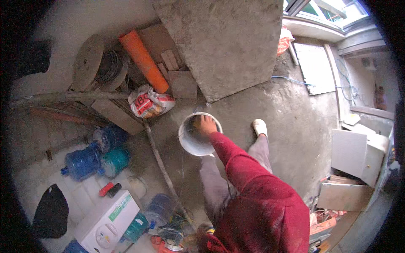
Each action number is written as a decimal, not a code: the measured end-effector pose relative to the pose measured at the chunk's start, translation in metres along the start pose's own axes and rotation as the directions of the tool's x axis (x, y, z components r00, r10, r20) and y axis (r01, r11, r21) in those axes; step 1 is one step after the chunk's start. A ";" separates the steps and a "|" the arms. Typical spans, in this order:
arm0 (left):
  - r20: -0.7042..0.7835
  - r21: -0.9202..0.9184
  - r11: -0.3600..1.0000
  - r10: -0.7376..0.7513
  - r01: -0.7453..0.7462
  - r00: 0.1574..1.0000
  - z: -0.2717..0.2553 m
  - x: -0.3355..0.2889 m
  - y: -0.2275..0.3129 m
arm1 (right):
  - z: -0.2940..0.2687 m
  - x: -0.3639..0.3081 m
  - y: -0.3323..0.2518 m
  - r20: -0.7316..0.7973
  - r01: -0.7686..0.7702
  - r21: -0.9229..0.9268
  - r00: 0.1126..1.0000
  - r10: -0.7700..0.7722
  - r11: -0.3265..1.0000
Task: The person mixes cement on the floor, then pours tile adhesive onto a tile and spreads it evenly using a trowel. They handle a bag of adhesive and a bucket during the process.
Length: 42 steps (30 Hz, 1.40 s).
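A round white bucket [181, 141] with a grey inside is in front of my left leg, its opening facing up. My right hand [206, 125] is over the bucket's opening near the far right of the rim. The fingers are bent and closed on the bucket; the exact part they grip is hard to make out. A yellowish-brown patch shows inside beside the fingers. My left sleeve [212, 242] is at the lower edge, and the left hand beyond it is dark and blurred, close to some tools and coiled wires [171, 232].
To the left are a wooden pole [162, 164], a white and red sack [147, 103], an orange tube [143, 59], a cable spool [88, 63], blue water jugs [82, 163] and a white box [107, 219]. A large grey board [236, 42] lies ahead. Panels [348, 152] stand at right.
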<state>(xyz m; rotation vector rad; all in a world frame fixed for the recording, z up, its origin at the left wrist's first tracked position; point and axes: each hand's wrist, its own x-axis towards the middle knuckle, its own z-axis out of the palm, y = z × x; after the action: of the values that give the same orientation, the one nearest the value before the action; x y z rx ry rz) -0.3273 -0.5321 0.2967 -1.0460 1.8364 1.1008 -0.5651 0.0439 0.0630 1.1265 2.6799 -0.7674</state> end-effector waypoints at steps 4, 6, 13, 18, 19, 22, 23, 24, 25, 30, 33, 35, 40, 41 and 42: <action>0.334 -0.704 0.708 0.272 0.047 0.902 -0.127 0.029 0.087 | 0.041 -0.013 -0.010 0.536 -0.057 0.167 0.843 -0.042 0.984; 0.099 -0.570 0.812 0.221 -0.126 0.970 -0.149 0.041 0.129 | 0.037 -0.029 -0.003 0.659 0.121 0.114 0.733 -0.166 0.986; -0.001 0.307 0.926 0.229 -0.218 0.973 0.015 0.071 0.222 | -0.063 -0.107 0.118 0.337 -0.008 0.194 0.939 -0.059 0.981; 0.325 0.568 0.765 0.130 -0.303 0.937 0.197 0.013 0.208 | -0.156 -0.192 0.244 0.225 -0.284 0.366 0.951 0.212 0.886; 0.357 0.626 0.709 0.113 -0.327 0.927 0.230 0.001 0.204 | -0.170 -0.213 0.267 0.211 -0.332 0.363 0.939 0.270 0.870; 0.430 0.716 0.554 0.127 -0.424 0.894 0.321 -0.026 0.177 | -0.192 -0.276 0.350 0.199 -0.474 0.504 0.877 0.436 0.722; 0.439 0.732 0.530 0.113 -0.428 0.891 0.347 -0.036 0.173 | -0.195 -0.294 0.378 0.235 -0.528 0.506 0.845 0.480 0.682; 0.413 0.775 0.481 0.106 -0.410 0.905 0.370 -0.044 0.168 | -0.193 -0.310 0.403 0.240 -0.590 0.513 0.796 0.556 0.623; 0.476 0.757 0.453 0.110 -0.470 0.872 0.392 -0.052 0.165 | -0.190 -0.325 0.431 0.231 -0.615 0.561 0.759 0.609 0.554; 0.559 0.763 0.314 0.117 -0.565 0.821 0.484 -0.092 0.160 | -0.185 -0.376 0.576 0.211 -0.741 0.629 0.455 0.865 0.236; 0.599 0.763 0.213 0.124 -0.611 0.791 0.536 -0.112 0.160 | -0.207 -0.407 0.673 0.194 -0.763 0.628 0.345 0.918 0.154; 0.596 0.765 0.206 0.133 -0.611 0.792 0.573 -0.120 0.156 | -0.225 -0.434 0.733 0.162 -0.763 0.638 0.265 0.951 0.104; 0.667 0.724 0.148 0.103 -0.674 0.738 0.695 -0.115 0.143 | -0.246 -0.516 0.868 0.167 -0.754 0.651 0.037 0.985 -0.082; 0.649 0.744 0.144 0.079 -0.652 0.757 0.718 -0.118 0.140 | -0.241 -0.531 0.886 0.130 -0.736 0.673 0.014 0.991 -0.078; 0.629 0.763 0.144 0.055 -0.630 0.775 0.748 -0.120 0.133 | -0.237 -0.544 0.910 0.128 -0.738 0.665 -0.042 0.991 -0.117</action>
<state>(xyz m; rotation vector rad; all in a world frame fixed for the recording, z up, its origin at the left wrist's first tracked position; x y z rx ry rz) -0.2654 0.2250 0.1765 0.4777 1.8355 0.1319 0.4747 0.3577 0.0699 3.0628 0.8031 -0.9675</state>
